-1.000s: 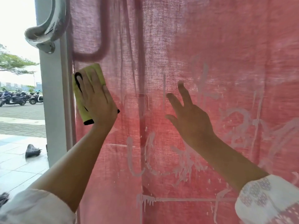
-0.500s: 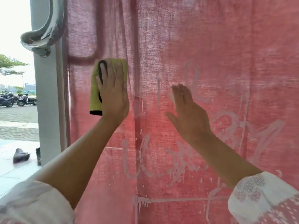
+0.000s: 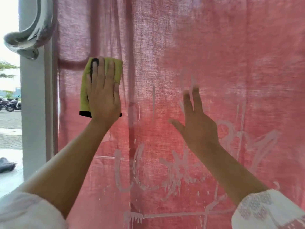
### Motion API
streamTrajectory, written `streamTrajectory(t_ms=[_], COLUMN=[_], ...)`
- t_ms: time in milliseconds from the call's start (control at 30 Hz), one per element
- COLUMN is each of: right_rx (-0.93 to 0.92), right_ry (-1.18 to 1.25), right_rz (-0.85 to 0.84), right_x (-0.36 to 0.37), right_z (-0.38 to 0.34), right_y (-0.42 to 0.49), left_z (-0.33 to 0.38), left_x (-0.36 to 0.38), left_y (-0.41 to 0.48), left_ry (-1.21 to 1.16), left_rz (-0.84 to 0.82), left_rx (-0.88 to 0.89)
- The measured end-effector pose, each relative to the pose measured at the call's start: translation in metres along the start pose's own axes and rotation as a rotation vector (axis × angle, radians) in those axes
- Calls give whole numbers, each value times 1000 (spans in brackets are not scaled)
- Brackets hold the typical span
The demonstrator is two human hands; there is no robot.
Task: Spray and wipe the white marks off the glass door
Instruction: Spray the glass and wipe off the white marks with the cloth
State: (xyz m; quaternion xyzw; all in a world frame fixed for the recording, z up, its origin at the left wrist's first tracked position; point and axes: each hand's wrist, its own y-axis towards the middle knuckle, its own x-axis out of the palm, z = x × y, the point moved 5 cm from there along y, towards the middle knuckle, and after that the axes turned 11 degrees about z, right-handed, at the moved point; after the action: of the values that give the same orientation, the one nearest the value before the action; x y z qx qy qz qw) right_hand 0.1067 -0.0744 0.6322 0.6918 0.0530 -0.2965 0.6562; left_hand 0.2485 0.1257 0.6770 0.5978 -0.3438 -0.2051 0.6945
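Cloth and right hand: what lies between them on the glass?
Head view: between cloth and right hand, only glass bearing a thin vertical white streak, pink curtain behind.

bare glass door up right, door handle blocking upper left

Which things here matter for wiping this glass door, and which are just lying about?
For the job: cloth, pressed flat under the left hand; white marks; glass door; right hand, open near the marks.
Lying about: door handle; scooters outside; shoe on the pavement.
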Motion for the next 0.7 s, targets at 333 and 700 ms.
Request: streamTrajectory(t_ms=[333,700], right_rx=[-1,-38], right_ry=[24,7], right_rz=[-12,31], right_x=[-2,0], right_z=[0,1], right_y=[-2,1], left_z=[-10,10], left_x=[-27,-5], left_y=[-38,-30], left_ry=[-49,-37], left_rz=[-289,-99], left_rx=[588,63])
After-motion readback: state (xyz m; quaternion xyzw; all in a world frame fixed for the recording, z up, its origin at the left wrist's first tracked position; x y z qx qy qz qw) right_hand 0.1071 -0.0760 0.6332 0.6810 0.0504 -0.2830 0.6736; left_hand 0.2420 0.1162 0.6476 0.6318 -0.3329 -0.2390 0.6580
